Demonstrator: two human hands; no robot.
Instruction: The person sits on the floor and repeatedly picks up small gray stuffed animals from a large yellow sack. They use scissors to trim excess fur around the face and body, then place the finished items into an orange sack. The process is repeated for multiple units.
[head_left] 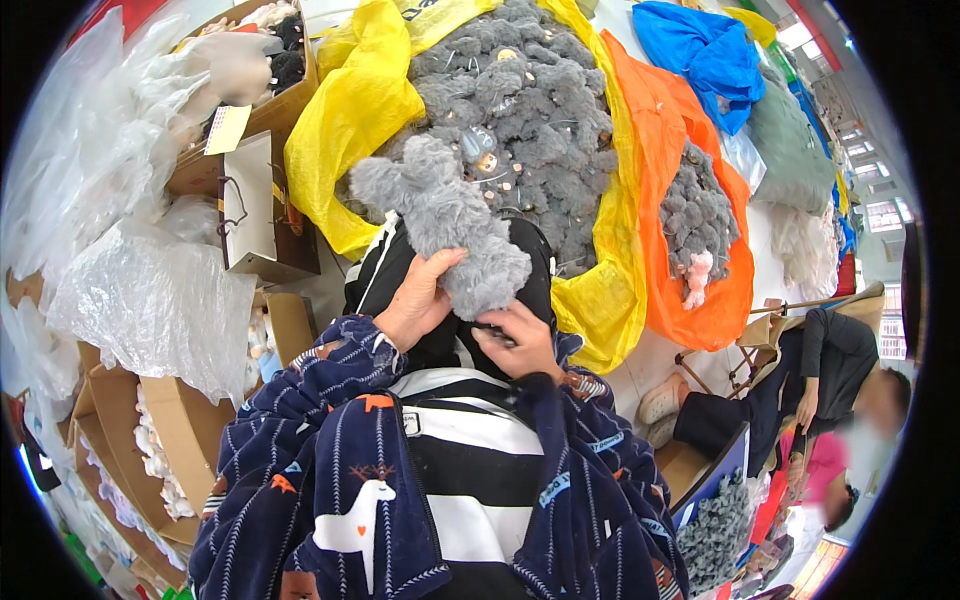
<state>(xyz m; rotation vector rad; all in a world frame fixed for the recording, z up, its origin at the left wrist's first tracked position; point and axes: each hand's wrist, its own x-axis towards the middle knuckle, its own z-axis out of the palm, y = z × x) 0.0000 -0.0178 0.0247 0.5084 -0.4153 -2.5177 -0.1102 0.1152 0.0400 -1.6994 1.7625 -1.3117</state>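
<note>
A fluffy grey plush toy [440,220] lies over my lap, two rounded ears at its far end. My left hand [418,300] grips its near end, thumb on top of the fur. At the toy's lower right edge, my right hand [520,345] is closed with bent fingers. Something small and dark shows by those fingertips, too little of it to name. Beyond my knees, a yellow sack [350,140] stands open, heaped with grey plush pieces [540,110], some with small doll faces.
To the right, an orange sack [740,250] holds more grey plush and a pink toy [697,275]. Cardboard boxes [185,410] and clear plastic bags [150,300] crowd the left. A seated person [840,350] is at the right, near a blue bag [700,50].
</note>
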